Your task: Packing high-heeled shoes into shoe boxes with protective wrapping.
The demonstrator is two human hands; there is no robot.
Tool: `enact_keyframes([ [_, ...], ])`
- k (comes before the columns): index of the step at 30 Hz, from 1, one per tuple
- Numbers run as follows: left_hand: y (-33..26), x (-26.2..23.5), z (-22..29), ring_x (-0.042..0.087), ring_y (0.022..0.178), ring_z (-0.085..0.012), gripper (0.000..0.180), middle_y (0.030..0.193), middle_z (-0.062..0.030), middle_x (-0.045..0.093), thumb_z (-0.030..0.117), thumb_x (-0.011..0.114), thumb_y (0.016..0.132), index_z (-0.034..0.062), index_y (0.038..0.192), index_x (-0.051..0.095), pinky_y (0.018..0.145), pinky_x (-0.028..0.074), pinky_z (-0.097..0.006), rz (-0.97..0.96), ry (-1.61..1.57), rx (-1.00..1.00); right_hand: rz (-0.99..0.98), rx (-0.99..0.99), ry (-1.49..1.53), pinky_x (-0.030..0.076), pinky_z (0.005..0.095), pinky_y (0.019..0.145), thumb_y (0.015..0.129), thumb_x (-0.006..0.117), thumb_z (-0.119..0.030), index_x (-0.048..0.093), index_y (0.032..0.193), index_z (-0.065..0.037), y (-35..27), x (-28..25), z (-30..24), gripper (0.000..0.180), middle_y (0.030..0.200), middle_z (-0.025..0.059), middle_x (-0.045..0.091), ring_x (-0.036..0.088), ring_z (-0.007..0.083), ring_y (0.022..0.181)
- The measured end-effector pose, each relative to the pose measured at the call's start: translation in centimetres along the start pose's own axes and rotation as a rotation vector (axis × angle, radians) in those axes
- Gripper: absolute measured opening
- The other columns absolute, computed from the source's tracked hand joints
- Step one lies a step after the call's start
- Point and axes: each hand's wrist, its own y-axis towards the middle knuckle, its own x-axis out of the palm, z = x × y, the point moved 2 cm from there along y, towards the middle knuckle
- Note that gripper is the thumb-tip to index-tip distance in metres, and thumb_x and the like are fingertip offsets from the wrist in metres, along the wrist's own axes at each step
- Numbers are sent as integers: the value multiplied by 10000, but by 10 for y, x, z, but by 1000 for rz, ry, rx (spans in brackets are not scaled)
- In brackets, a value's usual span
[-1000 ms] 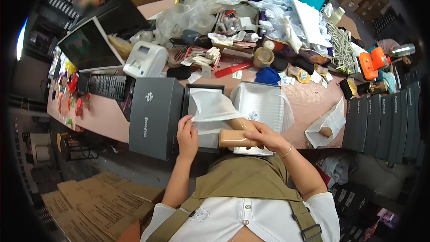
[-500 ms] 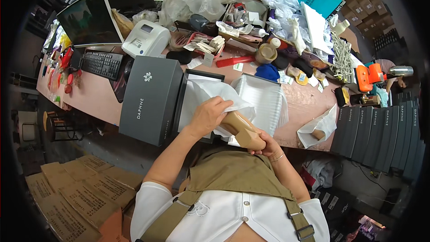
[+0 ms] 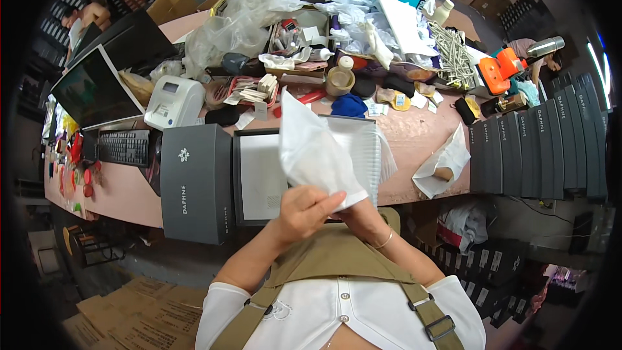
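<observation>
My left hand [image 3: 304, 210] and my right hand [image 3: 364, 215] are together just above my chest, both gripping the lower edge of a white translucent bag [image 3: 314, 152] that stands upright and tilts left. The left hand's fingers pinch the bag's bottom corner. The right hand is partly hidden behind the left hand and the bag. Behind the bag, an open grey box base [image 3: 259, 178] lined with white paper lies on the pink table [image 3: 414, 133]. Its grey lid [image 3: 197, 181] lies to the left. A stack of clear-white bags [image 3: 372, 149] lies to the right.
A white label printer [image 3: 173, 100], a monitor [image 3: 97, 87] and a keyboard [image 3: 123, 148] stand at left. A row of upright grey boxes [image 3: 544, 149] lines the right. A tape roll [image 3: 340, 80], an orange tool [image 3: 502, 65] and loose clutter fill the back. Another person [image 3: 87, 13] sits far left.
The white bag has come up from lying flat to standing upright between both hands. The tan object held in the right hand earlier is no longer visible. The view has shifted a little.
</observation>
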Motion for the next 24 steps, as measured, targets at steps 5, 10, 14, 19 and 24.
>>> enact_keyframes([
  [5, -14, 22, 16, 557, 597, -206, 391, 771, -43, 553, -43, 636, 650, 19, 1034, 677, 517, 454, -314, -108, -137, -46, -18, -242, 335, 421, 361, 993, 936, 537, -230, 409, 1354, -31, -7, -10, 7, 481, 1299, 82, 511, 503, 218, 1177],
  [10, -6, 19, 10, 583, 621, -218, 396, 773, -67, 590, -42, 619, 626, 18, 1012, 678, 546, 472, -316, -72, -125, -117, -5, -340, 137, 396, 357, 1020, 944, 517, -239, 414, 1344, -5, 16, -22, 6, 474, 1314, 93, 505, 485, 225, 1212],
  [14, -25, 36, 23, 599, 655, -246, 369, 817, -84, 619, -20, 627, 653, 32, 1016, 667, 562, 477, -328, -152, -157, -72, 79, -504, 53, 393, 374, 1017, 939, 516, -250, 444, 1320, -5, 7, -24, 4, 458, 1299, 105, 524, 495, 234, 1199],
  [19, -22, 20, 14, 607, 660, -273, 307, 803, -111, 621, -12, 636, 690, 33, 992, 658, 576, 493, -341, -30, -138, -297, 13, -564, -119, 400, 386, 1010, 921, 533, -236, 476, 1300, -33, 23, -50, 1, 434, 1258, 124, 550, 506, 250, 1185],
  [24, -28, 45, 36, 629, 702, -284, 339, 853, -141, 635, -14, 651, 697, 20, 1034, 640, 595, 506, -347, -130, -186, -224, 28, -402, 347, 414, 399, 984, 889, 556, -222, 447, 1310, -9, 12, -13, 1, 484, 1233, 205, 541, 502, 317, 1179],
])
